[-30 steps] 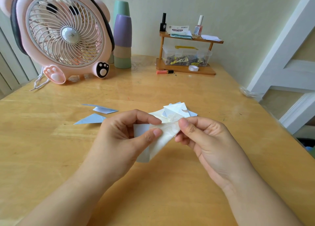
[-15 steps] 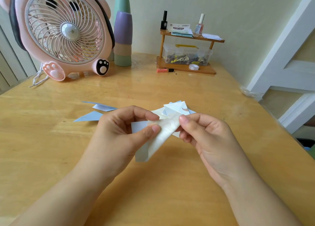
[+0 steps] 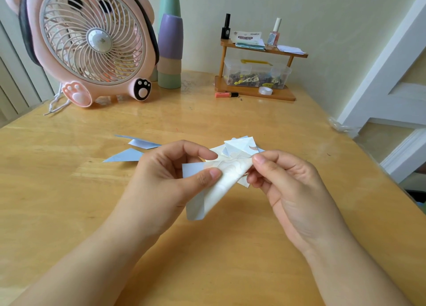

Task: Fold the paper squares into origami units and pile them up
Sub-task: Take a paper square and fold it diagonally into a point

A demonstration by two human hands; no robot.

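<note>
The clear box (image 3: 257, 73) on the rack (image 3: 254, 93) holds small clips. Above the bench (image 3: 69, 202), my left grip (image 3: 170, 178) and right grip (image 3: 285, 183) both pinch the half-folded paper (image 3: 221, 178), near the pile (image 3: 239, 146).

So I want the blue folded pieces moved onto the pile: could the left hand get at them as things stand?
Probably, but not yet: the left hand pinches the paper. The blue folded pieces lie just beyond it, unobstructed.

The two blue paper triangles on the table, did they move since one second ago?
No. The blue paper triangles lie in the same place on the table, left of the left hand; only the camera shifted slightly.
</note>
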